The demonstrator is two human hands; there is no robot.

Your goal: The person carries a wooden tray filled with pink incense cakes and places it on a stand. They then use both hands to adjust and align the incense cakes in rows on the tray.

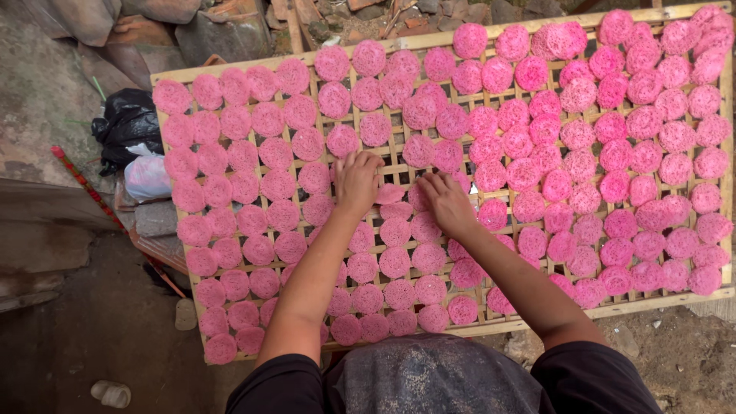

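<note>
Disc [389,192] between the two hands: pink, thin, lacy-textured, lying flat on the rack [178,77]. It looks slightly folded or tilted, so it reads as an oval with its long axis running left to right, from one hand toward the other; the rest are plain rounds with no direction. It sits near the rack's middle, in a gap where the slats show through.

Left hand [358,181]: palm down, fingers spread and loosely curled, tips resting on discs at the gap's upper left. Cannot tell whether anything is pinched. Right hand [447,201]: palm down, fingers extended toward the left, tips at the right edge of the disc, touching it or the ones just beside; grasp not visible.

Other discs [629,123] cover the rack in close rows, many touching or overlapping. Rack is pale slatted wood, long axis left to right. Black bag [126,123] and white bag [147,176] lie on the ground off its left edge.
</note>
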